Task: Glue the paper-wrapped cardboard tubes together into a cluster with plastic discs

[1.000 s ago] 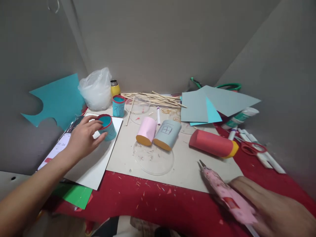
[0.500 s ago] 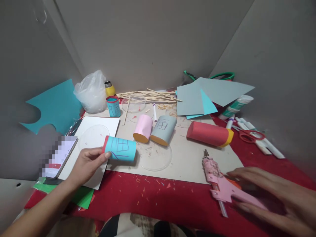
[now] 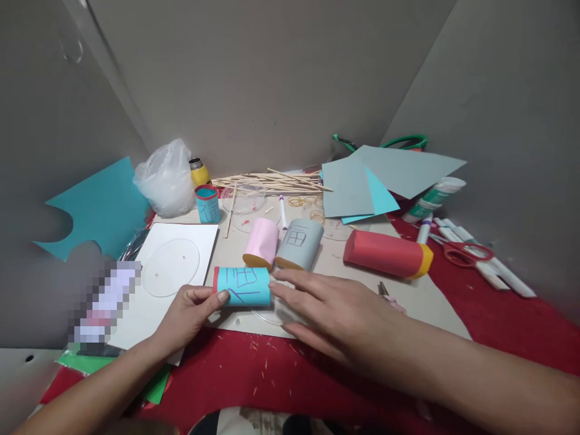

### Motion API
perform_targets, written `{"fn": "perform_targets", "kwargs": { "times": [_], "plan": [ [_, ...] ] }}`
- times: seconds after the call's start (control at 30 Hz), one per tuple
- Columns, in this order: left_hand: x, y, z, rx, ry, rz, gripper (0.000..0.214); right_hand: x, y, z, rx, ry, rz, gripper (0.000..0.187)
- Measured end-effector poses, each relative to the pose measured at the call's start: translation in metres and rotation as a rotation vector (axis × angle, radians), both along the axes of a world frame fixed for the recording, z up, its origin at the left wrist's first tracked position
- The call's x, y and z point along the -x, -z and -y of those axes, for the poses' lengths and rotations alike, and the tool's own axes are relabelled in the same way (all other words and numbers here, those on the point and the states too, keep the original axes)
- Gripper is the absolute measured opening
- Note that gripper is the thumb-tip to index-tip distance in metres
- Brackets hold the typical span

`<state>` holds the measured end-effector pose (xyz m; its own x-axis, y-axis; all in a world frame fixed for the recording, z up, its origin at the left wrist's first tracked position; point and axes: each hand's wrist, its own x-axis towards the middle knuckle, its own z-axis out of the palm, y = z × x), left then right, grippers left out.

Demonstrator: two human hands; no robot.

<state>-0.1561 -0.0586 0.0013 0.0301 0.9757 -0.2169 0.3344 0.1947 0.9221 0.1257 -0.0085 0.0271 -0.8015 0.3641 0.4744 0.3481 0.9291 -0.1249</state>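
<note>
A blue paper tube (image 3: 244,286) with a red rim and purple marker strokes lies sideways in my left hand (image 3: 190,311), pinched at its red end between thumb and fingers. My right hand (image 3: 335,311) reaches over from the right with its fingers spread, the fingertips at or very near the tube's other end; whether they touch it I cannot tell. Just behind lie a pink tube (image 3: 261,240) and a grey tube (image 3: 299,243), both with orange ends. The pink glue gun (image 3: 393,299) is mostly hidden behind my right forearm, with only its nozzle area showing.
A red tube (image 3: 380,252) with a yellow rim lies to the right, near red-handled scissors (image 3: 466,254) and white markers. Thin wooden sticks (image 3: 272,181), a plastic bag (image 3: 165,181) and another blue tube (image 3: 208,208) stand at the back. Grey card (image 3: 347,187) lies back right.
My right hand has left the glue gun's side and come left to the blue tube's free end. My left hand has carried the tube slightly right and nearer to me.
</note>
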Motion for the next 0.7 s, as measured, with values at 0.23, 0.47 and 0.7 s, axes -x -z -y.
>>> {"fn": "perform_targets", "kwargs": {
  "times": [0.23, 0.47, 0.7],
  "plan": [
    [-0.003, 0.004, -0.009, 0.079, -0.009, 0.183, 0.046, 0.030, 0.024, -0.028, -0.007, -0.029, 0.029, 0.039],
    [-0.003, 0.008, -0.016, 0.105, -0.026, 0.285, 0.043, 0.035, 0.034, -0.033, 0.008, -0.018, 0.013, 0.037],
    [-0.006, 0.006, -0.015, 0.112, -0.014, 0.337, 0.030, 0.038, 0.041, -0.030, 0.025, -0.011, -0.008, 0.036]
  ]
}}
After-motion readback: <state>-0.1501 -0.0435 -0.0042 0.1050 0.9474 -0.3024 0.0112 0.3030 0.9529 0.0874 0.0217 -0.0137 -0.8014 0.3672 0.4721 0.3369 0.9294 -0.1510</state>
